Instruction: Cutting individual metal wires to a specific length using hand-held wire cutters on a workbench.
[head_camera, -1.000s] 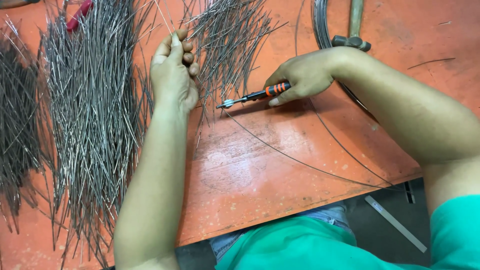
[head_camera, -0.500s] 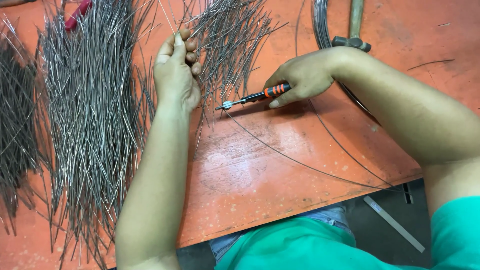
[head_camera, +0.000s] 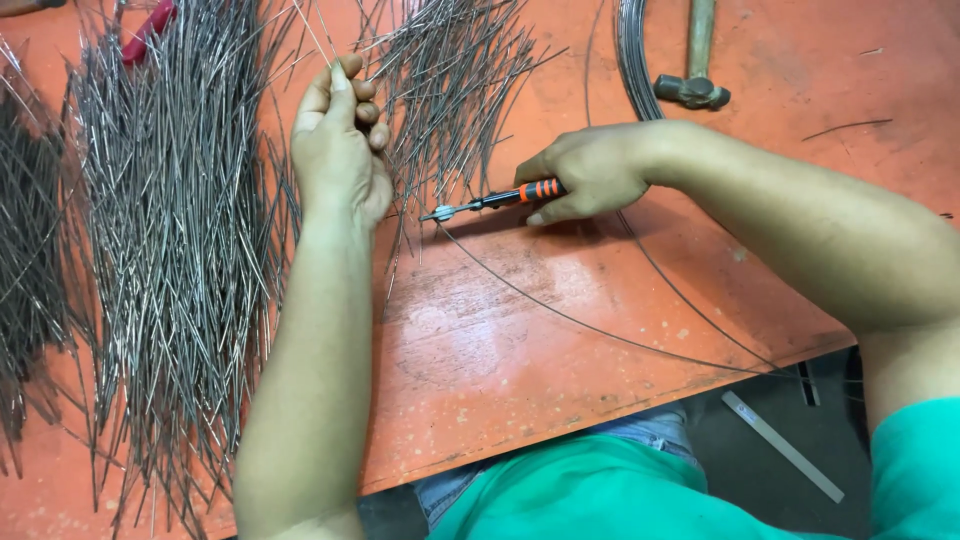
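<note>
The left hand is closed around a few thin cut wire pieces, pinching them between thumb and fingers so they stand away from the person, their long axis running up the orange worktop. The right hand is wrapped tight on the orange-and-black handle of the wire cutters, whose nose points left toward the left wrist and lies just beside it. A long wire runs from the cutter nose down to the right, so the right hand is the nearer to it
</note>
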